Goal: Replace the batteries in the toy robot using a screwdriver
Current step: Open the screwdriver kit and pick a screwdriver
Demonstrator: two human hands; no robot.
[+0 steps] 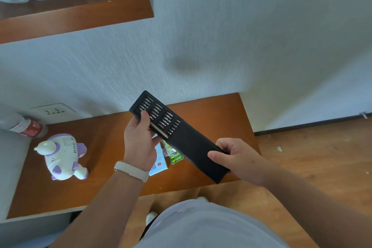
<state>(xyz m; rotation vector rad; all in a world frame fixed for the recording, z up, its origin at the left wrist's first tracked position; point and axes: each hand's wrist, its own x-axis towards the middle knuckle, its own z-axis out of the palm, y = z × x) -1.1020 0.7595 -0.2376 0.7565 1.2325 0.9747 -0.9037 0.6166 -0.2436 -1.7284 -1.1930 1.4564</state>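
Note:
A black screwdriver kit (pixel 187 143) is held in the air above the wooden table (pixel 104 179). Its inner tray of silver bits (pixel 155 112) is slid partway out of the black sleeve. My left hand (pixel 140 141) grips the tray end, thumb lying on the bits. My right hand (pixel 237 157) grips the sleeve end. The white and purple toy robot (pixel 62 157) lies on its side on the table at the left, apart from both hands. A green pack of batteries (pixel 175 156) lies on the table under the kit, partly hidden.
A light blue booklet with a barcode (pixel 159 163) lies beside the batteries. A bottle with a red label (pixel 28 127) lies at the table's back left, below a wall socket (pixel 53 109). A wooden shelf (pixel 76 16) hangs above. Wooden floor (pixel 314 157) extends to the right.

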